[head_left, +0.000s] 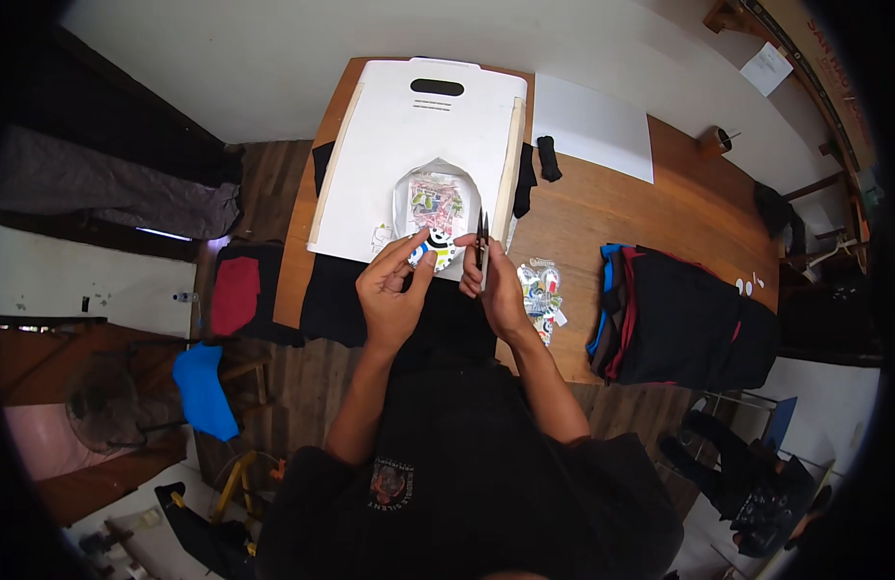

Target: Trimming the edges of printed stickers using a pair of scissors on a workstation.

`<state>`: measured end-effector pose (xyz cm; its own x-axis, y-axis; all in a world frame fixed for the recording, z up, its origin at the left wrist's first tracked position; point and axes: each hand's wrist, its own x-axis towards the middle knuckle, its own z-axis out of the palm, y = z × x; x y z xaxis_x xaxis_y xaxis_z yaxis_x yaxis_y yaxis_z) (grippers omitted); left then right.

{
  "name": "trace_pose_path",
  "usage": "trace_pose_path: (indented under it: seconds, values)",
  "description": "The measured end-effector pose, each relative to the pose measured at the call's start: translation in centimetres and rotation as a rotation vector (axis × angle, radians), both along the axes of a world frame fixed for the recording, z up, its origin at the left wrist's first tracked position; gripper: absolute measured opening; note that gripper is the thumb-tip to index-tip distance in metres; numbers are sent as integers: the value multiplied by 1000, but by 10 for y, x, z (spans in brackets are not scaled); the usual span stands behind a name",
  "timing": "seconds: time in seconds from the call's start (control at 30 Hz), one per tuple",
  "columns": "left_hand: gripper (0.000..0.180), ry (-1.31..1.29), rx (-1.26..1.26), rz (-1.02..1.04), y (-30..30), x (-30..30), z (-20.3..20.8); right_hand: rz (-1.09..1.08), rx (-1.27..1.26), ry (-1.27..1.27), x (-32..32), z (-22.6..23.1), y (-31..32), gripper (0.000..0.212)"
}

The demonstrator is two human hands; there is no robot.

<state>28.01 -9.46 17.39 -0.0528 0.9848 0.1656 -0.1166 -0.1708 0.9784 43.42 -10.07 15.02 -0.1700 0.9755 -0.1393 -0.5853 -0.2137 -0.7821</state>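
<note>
Between the thumb and fingers of my left hand (392,290) is a round printed sticker (434,253), white with black, yellow and blue shapes. My right hand (500,295) is closed around a pair of scissors (483,237), their dark blades pointing away from me; a finger reaches toward the sticker's right edge. Under both hands lies a white panel (370,145) with a dark handle slot at its far end. An opening in its near part holds colourful printed pieces (436,198), partly hidden by the sticker. Several cut-out stickers (539,295) lie heaped to the right of my right hand.
Folded dark garments (694,319) with red and blue edges are stacked on the wooden table (602,222) at right. A white sheet (592,126), a small black roll (549,159) and a brown cup (715,142) stand farther back. A fan (114,401) is at left.
</note>
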Motion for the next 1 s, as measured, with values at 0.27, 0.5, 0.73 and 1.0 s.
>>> trace_pose_path:
  seconds: [0.27, 0.5, 0.73, 1.0]
  values:
    - [37, -43, 30, -17, 0, 1, 7, 130, 76, -87, -1, -11, -20, 39]
    - [38, 2, 62, -32, 0, -2, 8, 176, 71, -19, -5, -24, -29, 39]
    - [38, 12, 63, -34, -1, -1, 7, 183, 47, 14, -5, -21, -31, 39]
    - [38, 26, 71, -36, -1, 0, 9, 168, 64, 28, -6, -24, -29, 39]
